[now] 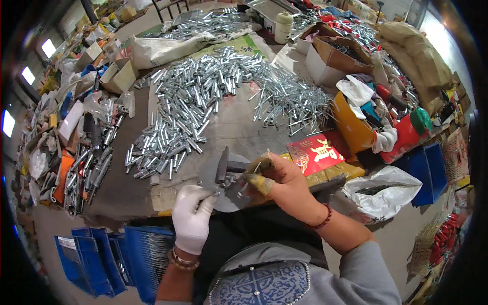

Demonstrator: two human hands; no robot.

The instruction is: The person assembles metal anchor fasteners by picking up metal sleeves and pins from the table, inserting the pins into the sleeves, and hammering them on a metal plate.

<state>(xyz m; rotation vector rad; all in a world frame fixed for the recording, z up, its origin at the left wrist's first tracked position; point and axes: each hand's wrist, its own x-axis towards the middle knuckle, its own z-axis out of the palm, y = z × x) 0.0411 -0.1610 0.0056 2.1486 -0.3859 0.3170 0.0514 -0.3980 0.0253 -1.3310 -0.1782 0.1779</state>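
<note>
My left hand, in a white knit glove, is closed in a pinch at the near left of a metal fixture. A small shiny metal piece shows at its fingertips. The fixture stands on a round grey plate at the table's front edge. To its right, my right hand has worn yellowish coverings on its fingers. Those fingers are pinched around what looks like a thin metal rod, partly hidden by the fingers. Beyond both hands lie a heap of short metal tubes and a heap of thin metal rods.
A red printed packet lies right of my right hand, near a yellow container stuffed with cloths. Loose tools crowd the left side. Blue bins stand below the table at left; an open white sack sits at right.
</note>
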